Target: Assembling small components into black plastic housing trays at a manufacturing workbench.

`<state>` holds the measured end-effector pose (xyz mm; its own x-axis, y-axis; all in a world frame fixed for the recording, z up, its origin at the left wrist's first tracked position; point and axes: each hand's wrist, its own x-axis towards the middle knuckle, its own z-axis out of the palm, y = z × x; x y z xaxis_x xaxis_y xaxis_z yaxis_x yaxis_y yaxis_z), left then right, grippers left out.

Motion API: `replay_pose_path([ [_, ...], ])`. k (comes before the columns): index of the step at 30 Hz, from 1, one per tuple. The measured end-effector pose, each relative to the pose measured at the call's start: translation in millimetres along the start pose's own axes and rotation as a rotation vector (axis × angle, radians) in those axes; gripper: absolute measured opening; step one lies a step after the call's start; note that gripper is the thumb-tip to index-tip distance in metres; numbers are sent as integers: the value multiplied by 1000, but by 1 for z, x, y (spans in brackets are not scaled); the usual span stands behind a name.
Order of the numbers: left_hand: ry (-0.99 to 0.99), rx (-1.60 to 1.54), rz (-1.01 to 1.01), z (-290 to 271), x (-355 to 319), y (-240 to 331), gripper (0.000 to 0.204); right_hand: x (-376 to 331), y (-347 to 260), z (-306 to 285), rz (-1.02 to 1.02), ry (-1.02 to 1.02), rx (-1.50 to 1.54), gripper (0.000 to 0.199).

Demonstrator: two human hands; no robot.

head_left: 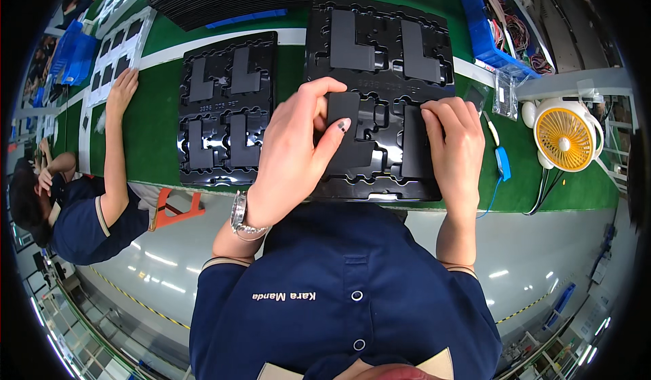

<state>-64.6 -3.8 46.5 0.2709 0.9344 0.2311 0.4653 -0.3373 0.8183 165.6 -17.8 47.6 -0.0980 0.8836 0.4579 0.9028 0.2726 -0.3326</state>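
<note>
A black moulded plastic tray (pixel 380 188) lies before me with L-shaped dark grey flat pieces in its recesses. My left hand (pixel 295 146) is closed on the near-left L-shaped piece (pixel 352 150), thumb on its face and fingers at its far edge. Curled over the tray's right edge, my right hand (pixel 458 142) has its fingertips at the side of the near-right L-shaped piece (pixel 413 153); its thumb is mostly hidden. Two more such pieces, a far-left one (pixel 349 44) and a far-right one (pixel 419 54), sit in the far recesses.
To the left lies a second black tray (pixel 227 105) with similar pieces. Stacked black trays (pixel 237 0) stand behind. A blue bin of cables (pixel 498 37), a yellow-and-white fan (pixel 566 139) and a blue corded tool (pixel 502 163) are right. A co-worker's arm (pixel 116 156) reaches over the green bench at left.
</note>
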Motion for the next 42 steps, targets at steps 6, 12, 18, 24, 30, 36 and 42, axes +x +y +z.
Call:
replay_pose_path([
  [6,-82,240,78,-1,10,-10,42,-4,-4,5,18,-6,-47,22],
  [12,-35,344,93,0,2,-7,47,1,0,-2,91,-39,114,22],
  [18,-148,-192,62,-1,-1,17,50,10,-17,-31,395,-92,900,22],
  [24,-266,-532,-170,9,-6,32,31,18,-51,-25,365,-201,1266,29],
  [30,-138,-767,-259,3,-10,24,19,5,-42,-7,332,-176,1254,14],
  [36,-153,-749,-184,8,-11,18,19,2,-52,2,371,-248,1381,12],
  [42,-143,-679,-212,11,-13,18,21,0,-52,3,255,-176,1167,10],
])
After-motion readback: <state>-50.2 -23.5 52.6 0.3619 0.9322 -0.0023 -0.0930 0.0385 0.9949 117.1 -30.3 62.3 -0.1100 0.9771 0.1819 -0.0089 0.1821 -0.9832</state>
